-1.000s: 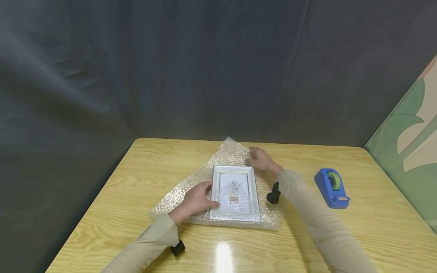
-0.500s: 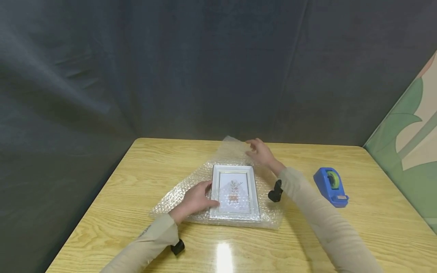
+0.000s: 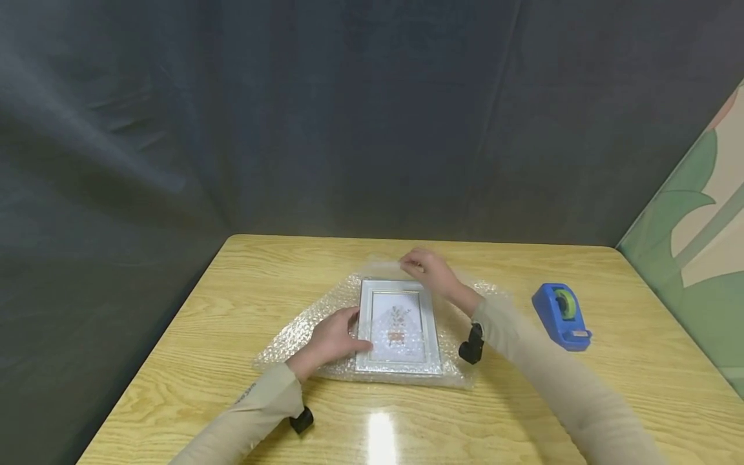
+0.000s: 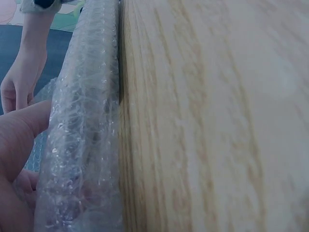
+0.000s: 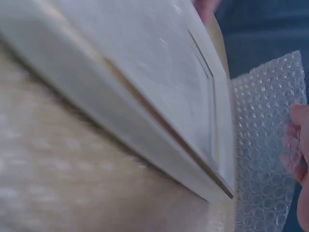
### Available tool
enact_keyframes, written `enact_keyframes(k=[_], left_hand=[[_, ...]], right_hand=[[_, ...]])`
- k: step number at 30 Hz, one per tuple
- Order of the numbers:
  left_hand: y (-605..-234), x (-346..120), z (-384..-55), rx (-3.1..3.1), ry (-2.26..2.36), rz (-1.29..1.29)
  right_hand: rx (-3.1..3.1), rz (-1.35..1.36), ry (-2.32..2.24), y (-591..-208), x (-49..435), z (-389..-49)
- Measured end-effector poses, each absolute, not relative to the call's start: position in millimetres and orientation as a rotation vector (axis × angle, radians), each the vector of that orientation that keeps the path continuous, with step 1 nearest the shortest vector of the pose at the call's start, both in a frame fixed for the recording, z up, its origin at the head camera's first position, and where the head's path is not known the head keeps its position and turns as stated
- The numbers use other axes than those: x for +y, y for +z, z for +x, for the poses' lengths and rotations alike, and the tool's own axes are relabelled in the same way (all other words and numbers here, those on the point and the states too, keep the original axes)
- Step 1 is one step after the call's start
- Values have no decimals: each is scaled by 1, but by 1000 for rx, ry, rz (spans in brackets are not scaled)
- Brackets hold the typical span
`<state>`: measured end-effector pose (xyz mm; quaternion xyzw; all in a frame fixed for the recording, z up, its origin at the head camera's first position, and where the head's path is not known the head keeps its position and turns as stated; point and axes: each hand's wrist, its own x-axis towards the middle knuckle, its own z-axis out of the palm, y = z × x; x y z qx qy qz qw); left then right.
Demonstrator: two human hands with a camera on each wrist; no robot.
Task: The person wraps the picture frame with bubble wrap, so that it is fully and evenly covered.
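A white picture frame (image 3: pixel 398 326) with a small floral print lies on a sheet of bubble wrap (image 3: pixel 299 332), and a flap of the wrap covers its near part. My left hand (image 3: pixel 332 337) holds the frame's left side, thumb over the wrapped near corner. In the left wrist view the wrapped near edge (image 4: pixel 84 125) stands beside my thumb. Beyond the frame's far edge, my right hand (image 3: pixel 431 272) pinches the far part of the wrap and lifts it. The right wrist view shows that raised wrap (image 5: pixel 263 145) between the fingers and the frame's side.
A blue tape dispenser (image 3: pixel 560 316) with a green roll stands on the wooden table (image 3: pixel 232 310), to the right. A dark curtain (image 3: pixel 360 129) hangs behind the table. At the right is a wall with a leaf pattern (image 3: pixel 697 245).
My right hand has taken hold of the wrap's far corner and drawn it up and slightly toward the frame. My left hand and the picture frame have stayed nearly still.
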<state>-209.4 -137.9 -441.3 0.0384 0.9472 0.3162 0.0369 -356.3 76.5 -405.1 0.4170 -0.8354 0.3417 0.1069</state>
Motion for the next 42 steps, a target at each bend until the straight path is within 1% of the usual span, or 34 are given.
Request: enact_keyframes(k=[3,9,16,26,33,42], left_hand=[[-441,-138,-210,2911,979,101],[-441,-138,-209,2911,967,82],[-440,-139,-208,2904,965,96],[-443,-140,-209,2912,956,95],[-442,-138,-208,2916,958,93],[-441,-139,-207,2915,961,89]], right_hand=[[-2409,1320,935,-409,80,-345],[-2393,1417,869,-419,90,-322],[-2413,1531,819,-428,97,-310],[-2485,1485,867,-442,97,-309],[-2587,1428,826,-444,98,-302],[-2602,1524,740,-440,100,-288]])
